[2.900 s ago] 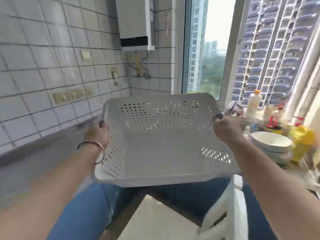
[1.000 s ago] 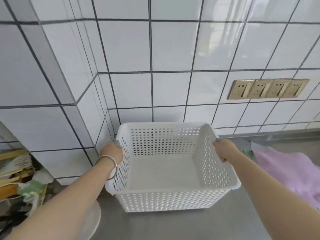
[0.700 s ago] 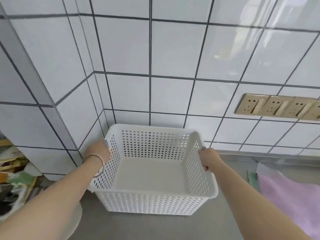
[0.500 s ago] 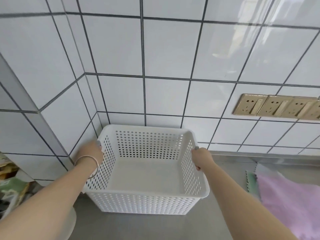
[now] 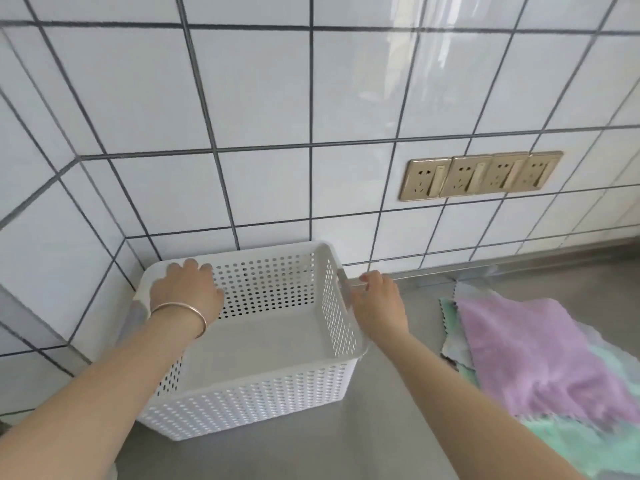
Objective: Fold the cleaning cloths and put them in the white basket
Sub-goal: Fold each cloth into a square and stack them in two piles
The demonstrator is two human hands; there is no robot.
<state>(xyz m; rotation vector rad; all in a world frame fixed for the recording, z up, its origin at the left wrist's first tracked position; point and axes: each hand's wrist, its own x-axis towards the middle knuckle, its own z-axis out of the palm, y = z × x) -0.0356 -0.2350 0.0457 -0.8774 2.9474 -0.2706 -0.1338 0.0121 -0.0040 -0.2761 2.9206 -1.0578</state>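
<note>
Left hand (image 5: 185, 292) fingers spread flat on white basket (image 5: 242, 400) rim; right hand (image 5: 379, 303) fingers loose, ungripping

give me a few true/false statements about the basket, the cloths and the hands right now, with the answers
1. The white basket has nothing in it. True.
2. A purple cloth lies on top of the pile to the right of the basket. True.
3. The right hand is holding a folded cloth. False: it holds no cloth and sits at the basket's right rim.
4. The basket is held up in the air. False: it stands on the grey counter in the tiled corner.
5. The left hand rests on the basket's far left rim, with a bracelet on that wrist. True.
6. The wall sockets are directly above the basket. False: they are on the wall up and to its right.
</note>
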